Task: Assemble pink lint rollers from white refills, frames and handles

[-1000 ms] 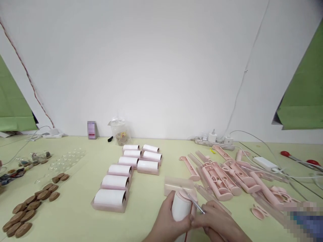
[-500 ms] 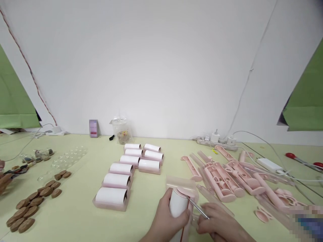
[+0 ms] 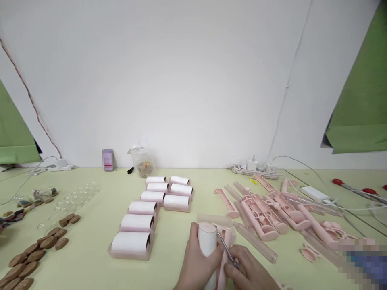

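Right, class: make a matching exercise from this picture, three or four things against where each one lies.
Things:
1. white paper roll with a pink end cap
2. brown oval wooden pieces
3. pile of pink plastic handles
4. white power strip with plugs

Places:
A. far edge of the table, against the wall
B. left side of the table
C. gripped in the left hand
D. right of the rows of white rolls in pink trays

Pairs: 1-C, 2-B, 3-D, 4-A
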`<state>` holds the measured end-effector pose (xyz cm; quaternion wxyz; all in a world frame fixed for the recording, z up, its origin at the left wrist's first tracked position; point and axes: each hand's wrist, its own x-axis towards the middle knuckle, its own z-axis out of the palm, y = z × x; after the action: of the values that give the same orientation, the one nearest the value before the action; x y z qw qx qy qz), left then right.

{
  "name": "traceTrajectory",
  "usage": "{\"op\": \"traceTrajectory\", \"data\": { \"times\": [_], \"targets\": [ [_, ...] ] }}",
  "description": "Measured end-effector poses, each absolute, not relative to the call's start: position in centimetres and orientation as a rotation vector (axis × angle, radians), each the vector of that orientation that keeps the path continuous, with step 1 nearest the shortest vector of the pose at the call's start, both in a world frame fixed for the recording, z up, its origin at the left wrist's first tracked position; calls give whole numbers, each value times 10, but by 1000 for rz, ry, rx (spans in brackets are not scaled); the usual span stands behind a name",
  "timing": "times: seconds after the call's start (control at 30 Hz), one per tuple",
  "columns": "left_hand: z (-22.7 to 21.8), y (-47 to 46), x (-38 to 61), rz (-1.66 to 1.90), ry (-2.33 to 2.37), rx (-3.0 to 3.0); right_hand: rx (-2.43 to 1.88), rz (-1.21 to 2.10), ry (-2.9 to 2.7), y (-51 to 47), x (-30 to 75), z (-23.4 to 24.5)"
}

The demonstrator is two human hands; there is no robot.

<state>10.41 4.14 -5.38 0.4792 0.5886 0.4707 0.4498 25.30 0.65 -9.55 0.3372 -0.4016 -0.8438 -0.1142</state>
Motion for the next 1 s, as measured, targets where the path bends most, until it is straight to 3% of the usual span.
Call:
{"op": "traceTrajectory", "data": {
  "times": [0.2,0.5,1.0],
  "targets": [
    [-49,51,88,935,1359,1769,-1041,-497,-2103,9,252,-90],
    [-51,55,82,713,1524,2296,-722,-63,-2079,3,255,-71],
    [-52,56,82,711,1543,2326,-810,-87,-2081,2,254,-72]
  ]
}}
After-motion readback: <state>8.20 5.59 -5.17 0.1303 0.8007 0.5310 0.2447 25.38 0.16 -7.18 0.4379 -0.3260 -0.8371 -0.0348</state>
